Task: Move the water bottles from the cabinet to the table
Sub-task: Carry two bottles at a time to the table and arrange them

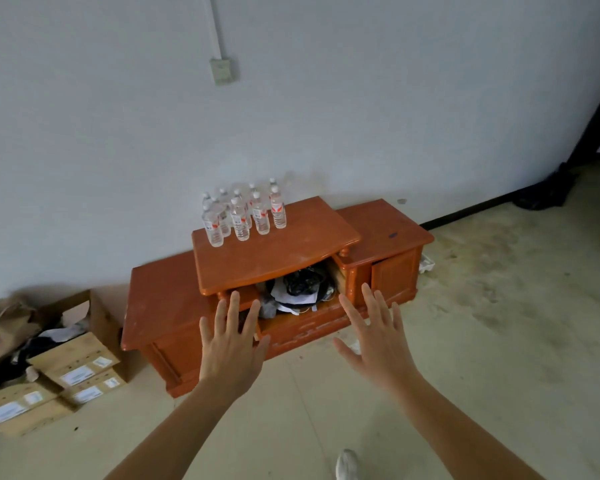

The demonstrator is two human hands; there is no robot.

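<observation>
Several clear water bottles [243, 213] with white caps and red-and-white labels stand upright in a cluster at the back left of the raised top of an orange wooden cabinet [291, 247] against the wall. My left hand [231, 344] and my right hand [374, 341] are stretched out in front of me, fingers spread and straight, palms down, holding nothing. Both hover in front of the cabinet's open middle compartment, well short of the bottles.
The open compartment holds dark cables and white papers [302, 289]. Cardboard boxes [73, 368] and a paper bag [0, 327] lie on the floor to the left. A black bag [548, 188] sits at the far right wall. My shoe [347, 464] shows at the bottom.
</observation>
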